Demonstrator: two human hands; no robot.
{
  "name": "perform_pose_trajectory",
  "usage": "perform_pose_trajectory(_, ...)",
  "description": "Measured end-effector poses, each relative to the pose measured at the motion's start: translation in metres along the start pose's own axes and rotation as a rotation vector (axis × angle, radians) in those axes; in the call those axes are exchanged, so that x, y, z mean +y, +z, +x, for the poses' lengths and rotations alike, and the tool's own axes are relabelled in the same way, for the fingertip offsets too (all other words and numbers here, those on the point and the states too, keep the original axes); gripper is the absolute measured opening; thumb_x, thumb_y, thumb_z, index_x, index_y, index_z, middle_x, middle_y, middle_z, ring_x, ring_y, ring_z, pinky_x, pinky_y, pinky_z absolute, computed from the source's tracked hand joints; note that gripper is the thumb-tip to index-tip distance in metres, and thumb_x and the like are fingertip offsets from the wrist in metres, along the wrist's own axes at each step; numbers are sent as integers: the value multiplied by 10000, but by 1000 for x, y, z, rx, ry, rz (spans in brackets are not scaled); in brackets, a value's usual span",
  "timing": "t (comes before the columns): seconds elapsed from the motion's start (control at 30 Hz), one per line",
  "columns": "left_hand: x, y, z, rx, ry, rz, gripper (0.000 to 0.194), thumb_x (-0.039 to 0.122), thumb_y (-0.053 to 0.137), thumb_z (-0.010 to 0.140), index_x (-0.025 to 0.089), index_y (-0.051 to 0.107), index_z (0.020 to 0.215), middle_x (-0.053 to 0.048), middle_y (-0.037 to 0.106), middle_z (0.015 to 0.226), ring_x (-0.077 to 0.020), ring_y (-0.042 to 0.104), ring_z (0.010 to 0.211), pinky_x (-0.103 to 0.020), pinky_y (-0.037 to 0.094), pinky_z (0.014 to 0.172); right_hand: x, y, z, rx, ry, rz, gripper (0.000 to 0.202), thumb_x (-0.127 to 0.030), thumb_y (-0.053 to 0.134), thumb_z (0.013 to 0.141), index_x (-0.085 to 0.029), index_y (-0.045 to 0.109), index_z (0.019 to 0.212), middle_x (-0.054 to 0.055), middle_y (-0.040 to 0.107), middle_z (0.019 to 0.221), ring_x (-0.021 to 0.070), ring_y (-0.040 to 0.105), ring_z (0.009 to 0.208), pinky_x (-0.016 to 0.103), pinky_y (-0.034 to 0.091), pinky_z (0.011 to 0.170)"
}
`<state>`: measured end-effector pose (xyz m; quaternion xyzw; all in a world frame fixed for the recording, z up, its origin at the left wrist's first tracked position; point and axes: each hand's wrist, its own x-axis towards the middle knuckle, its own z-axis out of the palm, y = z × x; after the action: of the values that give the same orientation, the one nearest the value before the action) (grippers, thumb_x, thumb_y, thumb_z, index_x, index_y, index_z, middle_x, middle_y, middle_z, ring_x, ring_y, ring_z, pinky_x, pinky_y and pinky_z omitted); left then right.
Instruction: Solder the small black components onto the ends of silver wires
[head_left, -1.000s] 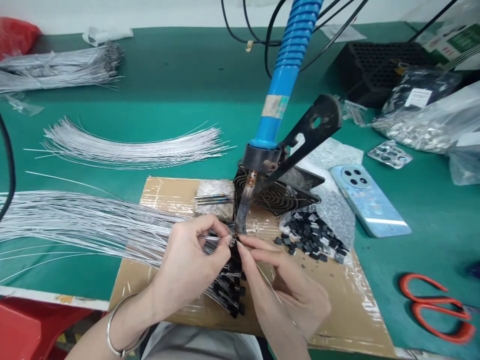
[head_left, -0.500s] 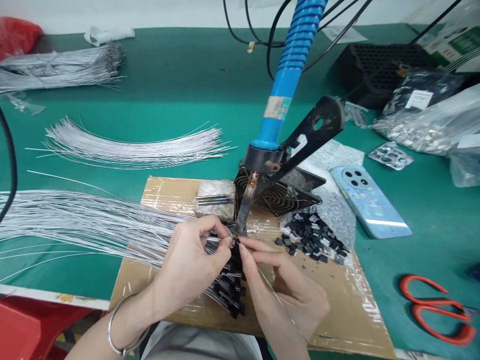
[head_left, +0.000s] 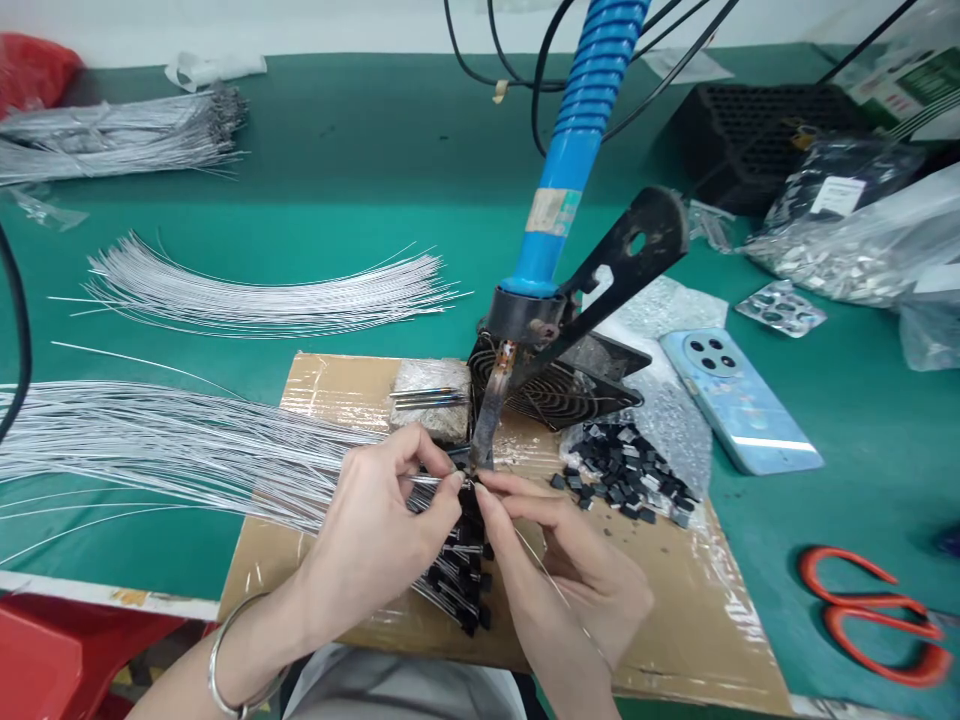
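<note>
My left hand (head_left: 375, 535) pinches a thin silver wire (head_left: 427, 479) just below the tip of a mounted soldering iron (head_left: 491, 410) with a blue handle (head_left: 574, 150). Opposite it, my right hand (head_left: 570, 570) pinches a thin strand that runs down across the palm; what sits at its fingertips is too small to tell. The fingertips of both hands meet at the iron's tip. Under the hands lies a row of wires ending in small black parts (head_left: 459, 580), on a cardboard sheet (head_left: 697, 620) wrapped in clear tape.
A big fan of silver wires (head_left: 150, 445) spreads left, more bundles (head_left: 255, 295) behind. A small fan (head_left: 559, 385), a pile of black parts (head_left: 626, 470), a blue phone (head_left: 739, 400) and red scissors (head_left: 874, 615) lie to the right. Bags (head_left: 855, 240) and a black tray (head_left: 750, 140) fill the far right.
Almost nothing has moved. Both hands stay pinched together at the iron's tip, with only tiny shifts of the fingers.
</note>
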<state>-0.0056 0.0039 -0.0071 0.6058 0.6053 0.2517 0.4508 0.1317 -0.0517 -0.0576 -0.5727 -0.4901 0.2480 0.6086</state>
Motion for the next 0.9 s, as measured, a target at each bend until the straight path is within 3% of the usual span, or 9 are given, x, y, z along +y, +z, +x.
perform_pose_trajectory(0.33,2,2,-1,49,2,-61,116,230,685,814,212,601,737,-36,694,746,-171,626,665,-268,455,547,-2,0,1,4,10,-1,132,-87,789,866,-214,756,845,31,829,990,168,798,883,244,618,845)
perform_pose_trajectory(0.73,3,3,-1,43,-38,-36,125,285,650,819,205,587,746,-38,675,752,-141,521,596,-267,336,503,-4,3,2,37,-10,-18,122,-103,794,869,-217,765,839,19,831,962,170,798,843,255,619,829)
perform_pose_trajectory(0.9,1,2,-1,43,-30,-56,123,273,656,815,206,587,739,-44,684,762,-176,614,691,-276,428,565,-3,2,1,21,-10,-22,131,-92,785,873,-212,756,831,24,831,966,168,799,844,251,619,828)
